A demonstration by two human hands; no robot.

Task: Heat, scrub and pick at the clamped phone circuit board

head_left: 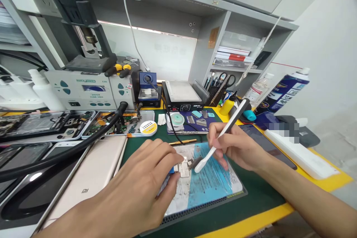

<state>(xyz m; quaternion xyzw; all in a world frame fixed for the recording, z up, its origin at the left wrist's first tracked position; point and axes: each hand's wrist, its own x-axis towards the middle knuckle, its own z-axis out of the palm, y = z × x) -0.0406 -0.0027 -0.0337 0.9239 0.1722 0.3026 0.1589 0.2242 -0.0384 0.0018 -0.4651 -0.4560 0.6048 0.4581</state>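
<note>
My left hand is closed with thumb and fingers pinching a small phone circuit board with whitish metal shields. A bit of blue shows at the fingertips; what it belongs to is partly hidden. My right hand grips a toothbrush-like brush with a white handle and black upper end. Its dark bristles touch or nearly touch the board's right end. Below both hands lies a stained blue-and-white sheet on a dark-edged pad.
A hot air station stands at the back left, its black hose crossing over a gold phone. Phone parts fill a tray. Behind are a small hot plate and a flux tin. Spray can at right.
</note>
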